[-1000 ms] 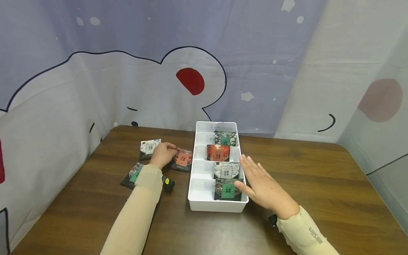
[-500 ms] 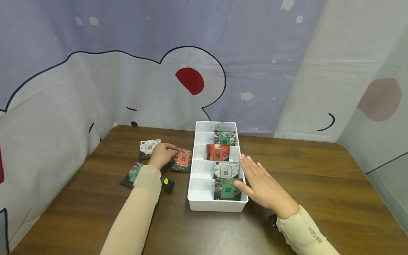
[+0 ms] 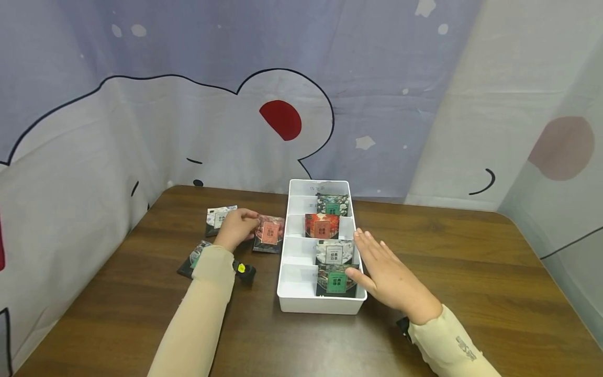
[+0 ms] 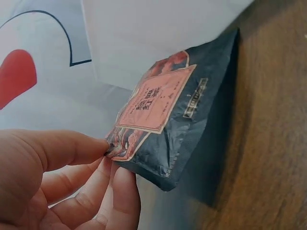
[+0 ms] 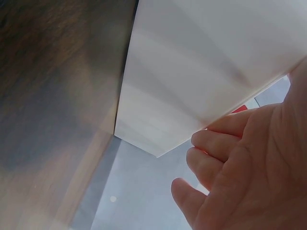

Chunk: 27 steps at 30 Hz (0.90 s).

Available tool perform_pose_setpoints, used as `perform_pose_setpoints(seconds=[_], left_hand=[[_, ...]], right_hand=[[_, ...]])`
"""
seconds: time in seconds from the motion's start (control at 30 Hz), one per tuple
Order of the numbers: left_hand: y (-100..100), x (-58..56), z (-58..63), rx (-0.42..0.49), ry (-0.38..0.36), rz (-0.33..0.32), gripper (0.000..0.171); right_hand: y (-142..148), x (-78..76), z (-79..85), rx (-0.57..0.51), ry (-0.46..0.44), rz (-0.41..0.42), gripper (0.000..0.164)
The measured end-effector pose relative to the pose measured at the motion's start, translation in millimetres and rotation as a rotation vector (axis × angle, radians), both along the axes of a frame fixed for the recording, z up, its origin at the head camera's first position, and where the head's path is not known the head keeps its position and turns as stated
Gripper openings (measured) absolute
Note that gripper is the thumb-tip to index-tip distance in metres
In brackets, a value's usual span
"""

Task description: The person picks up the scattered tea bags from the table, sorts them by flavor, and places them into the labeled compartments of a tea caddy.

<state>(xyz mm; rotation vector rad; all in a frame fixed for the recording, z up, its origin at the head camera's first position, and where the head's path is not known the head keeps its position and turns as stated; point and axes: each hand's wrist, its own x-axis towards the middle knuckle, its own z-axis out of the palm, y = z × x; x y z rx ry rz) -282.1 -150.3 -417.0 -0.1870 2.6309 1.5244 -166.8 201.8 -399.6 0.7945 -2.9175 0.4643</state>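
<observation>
Red packet (image 3: 270,234): left of box (image 3: 320,306), edge pinched in left hand (image 3: 237,229), thumb against fingers. Right hand (image 3: 393,277): fingers straight, touching box's right rim. White packet (image 3: 218,219), green packet (image 3: 190,261): farther left of box.

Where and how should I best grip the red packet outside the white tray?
Probably the red packet is best pinched at its left edge, near the far corner, coming from the left, where the left hand pinches it: it is thin, and its right side is close to the white tray.
</observation>
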Motion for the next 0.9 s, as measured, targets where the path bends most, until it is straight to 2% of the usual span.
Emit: perform_pose_setpoints(seconds=[0.23, 0.63, 0.9], left_hand=[[-2.9, 5.3, 9.6, 0.06, 0.03, 0.007, 0.034], [-13.2, 16.8, 35.5, 0.203, 0.065, 0.033, 0.036], [-20.7, 23.9, 52.6, 0.269, 0.123, 0.04, 0.036]], right_hand=[[0.3, 0.4, 0.1, 0.002, -0.009, -0.004, 0.078], [-0.4, 0.0, 0.1, -0.007, -0.009, 0.001, 0.077], [0.0, 0.5, 0.4, -0.007, -0.011, -0.002, 0.078]])
